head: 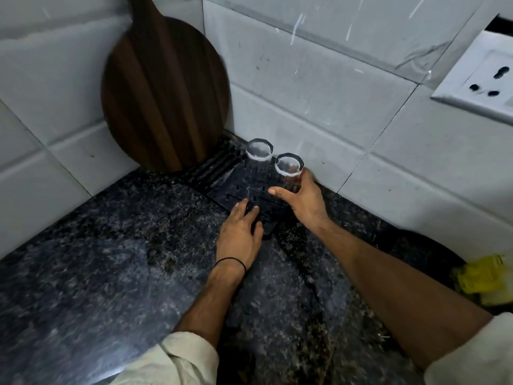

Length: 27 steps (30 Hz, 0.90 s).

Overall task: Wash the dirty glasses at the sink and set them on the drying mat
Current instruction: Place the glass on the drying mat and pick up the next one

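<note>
Two clear glasses stand side by side on a black ribbed drying mat (222, 173) in the corner of a dark granite counter. My right hand (304, 198) is wrapped around the right glass (288, 166), thumb on its near side and fingers behind it. The left glass (258, 154) stands free beside it, close to or touching the right one. My left hand (240, 232) lies flat with its fingers spread on the near edge of the mat, holding nothing.
A round dark wooden board (165, 90) leans in the wall corner, just left of the mat. White tiled walls close the counter (97, 259) at the back. A wall socket (483, 76) is at the upper right. A yellow cloth or sponge (483, 279) lies at the right edge.
</note>
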Tool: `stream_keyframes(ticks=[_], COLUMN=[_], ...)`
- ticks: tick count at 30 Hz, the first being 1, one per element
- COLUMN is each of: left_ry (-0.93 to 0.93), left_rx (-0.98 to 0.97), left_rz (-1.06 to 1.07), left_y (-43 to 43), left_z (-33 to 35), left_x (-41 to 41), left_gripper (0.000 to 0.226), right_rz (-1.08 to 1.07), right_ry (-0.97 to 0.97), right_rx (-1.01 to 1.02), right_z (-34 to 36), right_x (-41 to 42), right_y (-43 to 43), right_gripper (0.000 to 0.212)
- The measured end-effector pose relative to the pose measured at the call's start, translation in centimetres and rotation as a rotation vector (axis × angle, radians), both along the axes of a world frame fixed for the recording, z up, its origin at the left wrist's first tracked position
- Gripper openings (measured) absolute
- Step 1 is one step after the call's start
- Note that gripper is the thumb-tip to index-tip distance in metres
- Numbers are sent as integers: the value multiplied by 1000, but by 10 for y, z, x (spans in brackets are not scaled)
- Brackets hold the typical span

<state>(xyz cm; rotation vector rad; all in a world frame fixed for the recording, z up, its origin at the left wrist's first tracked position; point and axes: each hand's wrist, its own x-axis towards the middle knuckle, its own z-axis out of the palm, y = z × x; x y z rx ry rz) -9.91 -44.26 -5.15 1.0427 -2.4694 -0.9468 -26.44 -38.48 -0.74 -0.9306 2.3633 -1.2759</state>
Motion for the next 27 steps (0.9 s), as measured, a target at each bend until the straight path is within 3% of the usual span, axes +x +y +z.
stream_keyframes(ticks=[7,11,15,21,27], left_ry=[-63,-36,96,149,123], left_rx=[41,58,39,131,135], left_rz=[-41,81,109,-15,-121], left_y=[3,30,77,181,278], left_z=[16,33,51,85,89], left_x=[7,14,16,25,33], left_gripper=[50,47,34,22,14], right_rz=[5,19,35,136,103], right_ry=[171,235,161,204,285], right_rx=[251,331,272,160,60], right_z=[19,37,57,100,119], right_x=[7,7,19,58,91], right_y=[29,73,125,238,366], right_gripper=[89,73,68,41,15])
